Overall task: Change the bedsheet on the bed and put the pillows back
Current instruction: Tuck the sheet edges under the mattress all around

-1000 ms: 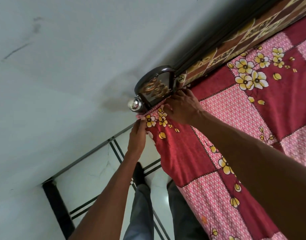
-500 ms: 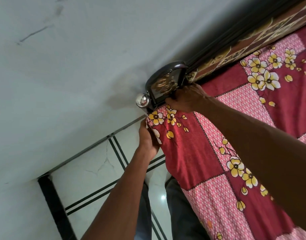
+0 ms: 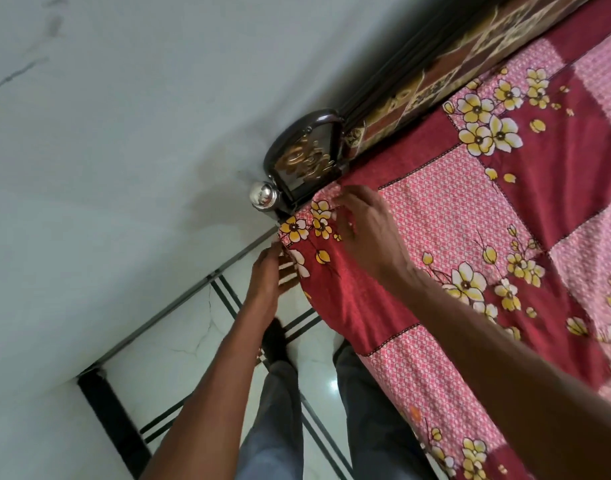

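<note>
We see the bedsheet (image 3: 446, 209) spread up to the bedpost (image 3: 306, 157). Right hand (image 3: 366, 230), fingers loose, sits on its corner beside the post. Left hand (image 3: 267, 282), just below, looks uncurled against the hanging edge (motion-blurred, contact unclear); pillows out of frame.

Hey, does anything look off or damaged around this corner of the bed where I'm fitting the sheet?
The floor tile beside the bed has thin branching cracks. On the wall there are dark scuffs. The bedsheet corner hangs loose in folds, not yet tucked.
</note>
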Demonstrator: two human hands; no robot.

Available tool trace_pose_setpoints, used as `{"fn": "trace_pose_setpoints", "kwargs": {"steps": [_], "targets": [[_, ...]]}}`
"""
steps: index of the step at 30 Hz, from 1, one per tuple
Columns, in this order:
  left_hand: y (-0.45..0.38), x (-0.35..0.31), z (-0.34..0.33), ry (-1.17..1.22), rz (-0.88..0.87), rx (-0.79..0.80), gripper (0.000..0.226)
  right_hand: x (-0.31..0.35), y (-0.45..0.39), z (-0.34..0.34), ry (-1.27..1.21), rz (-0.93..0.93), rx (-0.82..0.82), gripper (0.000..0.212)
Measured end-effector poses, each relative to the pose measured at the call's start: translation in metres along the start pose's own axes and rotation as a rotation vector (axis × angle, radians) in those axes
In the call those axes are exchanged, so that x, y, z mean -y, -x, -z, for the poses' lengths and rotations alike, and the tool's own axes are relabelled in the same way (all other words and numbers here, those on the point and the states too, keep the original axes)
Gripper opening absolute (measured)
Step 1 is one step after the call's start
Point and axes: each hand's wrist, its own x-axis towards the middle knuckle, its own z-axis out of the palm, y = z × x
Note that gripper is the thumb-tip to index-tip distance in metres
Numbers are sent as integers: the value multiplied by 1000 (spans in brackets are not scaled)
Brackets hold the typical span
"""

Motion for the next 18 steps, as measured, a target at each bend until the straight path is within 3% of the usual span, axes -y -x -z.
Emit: {"fn": "trace_pose_setpoints", "kwargs": {"steps": [3,6,8,11,16,18], "targets": [[3,8,4,59,9,166,47,13,48,4,-170,-218,-67,21],[5,22,12,-5,74,218,40,31,90,-1,-589,-607,-44,15],[4,26,15,-47,142,258,26,43,111,-6,-917,-863,-102,23],[-1,30,23,-124,152,176,12,62,140,-13,-1294,-1077,-182,40],[-16,31,25,-78,123,3,9,94,190,-53,-1649,-1403,-124,56],[-20,29,20,-71,186,48,7,100,204,-75,-1807,-1480,-285,55]]}}
